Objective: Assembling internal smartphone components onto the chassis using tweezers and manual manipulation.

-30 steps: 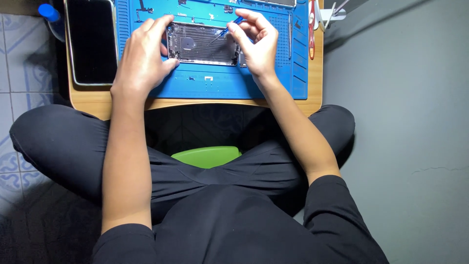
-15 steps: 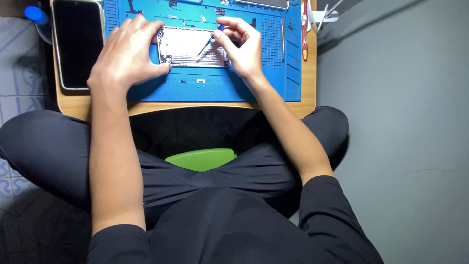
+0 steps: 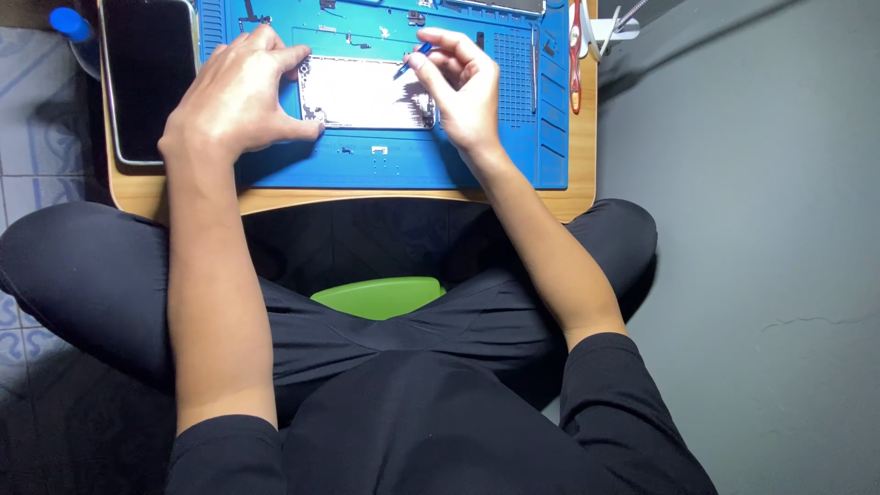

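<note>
An opened phone body (image 3: 362,92) lies on a blue repair mat (image 3: 385,160), its bright inside facing up. My left hand (image 3: 240,92) rests on the phone's left end, thumb along the lower edge and fingers over the top. My right hand (image 3: 458,87) hovers over the phone's right end and pinches a small blue-handled tool (image 3: 412,60), whose tip points down at the phone's upper right part.
A detached black phone screen (image 3: 147,78) lies left of the mat on a wooden lap table (image 3: 183,192). Small screws and parts sit on the mat's upper section. Red-handled tool (image 3: 576,55) lies at the mat's right edge. A green stool (image 3: 376,295) shows between my crossed legs.
The view has shifted, so the table sits lower in frame. My right hand has lifted a little with the blue tool. My left hand keeps its hold on the phone.
</note>
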